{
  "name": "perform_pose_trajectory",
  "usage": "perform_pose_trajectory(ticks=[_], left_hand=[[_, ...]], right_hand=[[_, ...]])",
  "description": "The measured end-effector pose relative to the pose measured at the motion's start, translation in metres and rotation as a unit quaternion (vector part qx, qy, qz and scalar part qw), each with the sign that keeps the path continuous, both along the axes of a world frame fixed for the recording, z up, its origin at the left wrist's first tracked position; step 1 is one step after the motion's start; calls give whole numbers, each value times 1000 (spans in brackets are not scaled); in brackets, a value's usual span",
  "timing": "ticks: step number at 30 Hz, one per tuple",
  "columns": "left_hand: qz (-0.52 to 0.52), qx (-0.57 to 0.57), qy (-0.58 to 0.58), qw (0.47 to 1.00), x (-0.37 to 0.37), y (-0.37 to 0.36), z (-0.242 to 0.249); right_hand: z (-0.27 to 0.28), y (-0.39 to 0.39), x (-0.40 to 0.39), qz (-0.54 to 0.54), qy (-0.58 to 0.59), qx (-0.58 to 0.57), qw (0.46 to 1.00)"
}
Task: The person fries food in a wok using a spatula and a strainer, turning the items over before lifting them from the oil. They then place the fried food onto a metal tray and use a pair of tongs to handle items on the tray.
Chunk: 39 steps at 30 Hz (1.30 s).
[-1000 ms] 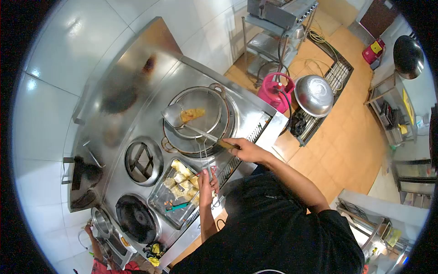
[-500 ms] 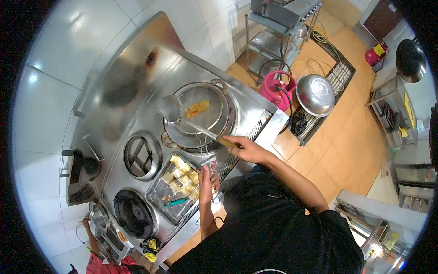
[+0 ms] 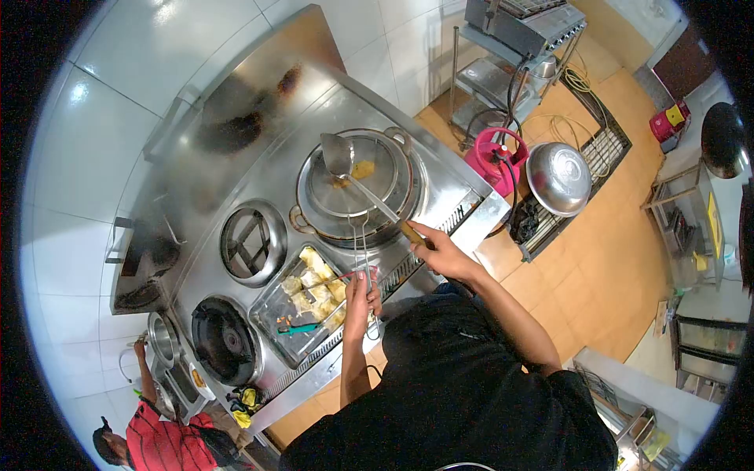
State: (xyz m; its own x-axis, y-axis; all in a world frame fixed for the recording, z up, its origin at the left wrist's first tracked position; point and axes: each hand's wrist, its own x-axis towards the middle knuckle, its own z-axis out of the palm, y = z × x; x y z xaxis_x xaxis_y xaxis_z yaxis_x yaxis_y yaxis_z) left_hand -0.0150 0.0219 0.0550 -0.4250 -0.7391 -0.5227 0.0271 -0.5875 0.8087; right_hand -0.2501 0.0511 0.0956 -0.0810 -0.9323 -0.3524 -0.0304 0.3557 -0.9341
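My right hand (image 3: 441, 250) is wrapped round the wooden handle of a long metal wok spatula (image 3: 375, 195). Its blade hangs over a two-handled wok (image 3: 305, 223) on the stove and partly covers a golden piece of food (image 3: 363, 169). Across the wok lies a round mesh strainer (image 3: 326, 192), and my left hand (image 3: 361, 302) grips its long wire handle. A thin reddish stick (image 3: 344, 276) also sticks out at the left hand. Just beside that hand, a metal tray (image 3: 271, 339) holds several pale yellow food pieces (image 3: 314, 286) and a green-handled tool (image 3: 300, 328).
Left of the wok are a bare burner ring (image 3: 253, 243) and a blackened burner (image 3: 226, 341). A pink gas cylinder (image 3: 496, 161) and an upturned metal bowl (image 3: 558, 179) stand beyond the stove's right end. Another person in red (image 3: 161, 439) works at the lower left.
The spatula blade has moved right across the wok and now overlaps the food piece. My left hand keeps its grip on the strainer handle. The camera view has shifted, showing more of the other person.
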Motion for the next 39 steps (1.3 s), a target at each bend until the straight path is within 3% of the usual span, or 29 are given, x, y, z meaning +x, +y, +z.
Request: perform_pose_trajectory(ticks=[18,31,34,36,37,39], left_hand=[[-6,-10,5,1000,-7,2,1],[5,20,33,999,-7,6,0],[2,25,29,999,-10,5,-1],[4,25,27,999,-11,4,0],[3,25,24,999,-11,3,1],[4,25,21,999,-10,4,3]], right_hand=[[-14,8,2,-7,-74,-11,997],[-28,15,-10,11,-35,-18,999],[-47,18,-13,25,-35,-48,998],[-47,19,-14,44,36,-173,983],[-46,20,-17,44,35,-173,983],[-18,20,-22,49,8,-18,999]])
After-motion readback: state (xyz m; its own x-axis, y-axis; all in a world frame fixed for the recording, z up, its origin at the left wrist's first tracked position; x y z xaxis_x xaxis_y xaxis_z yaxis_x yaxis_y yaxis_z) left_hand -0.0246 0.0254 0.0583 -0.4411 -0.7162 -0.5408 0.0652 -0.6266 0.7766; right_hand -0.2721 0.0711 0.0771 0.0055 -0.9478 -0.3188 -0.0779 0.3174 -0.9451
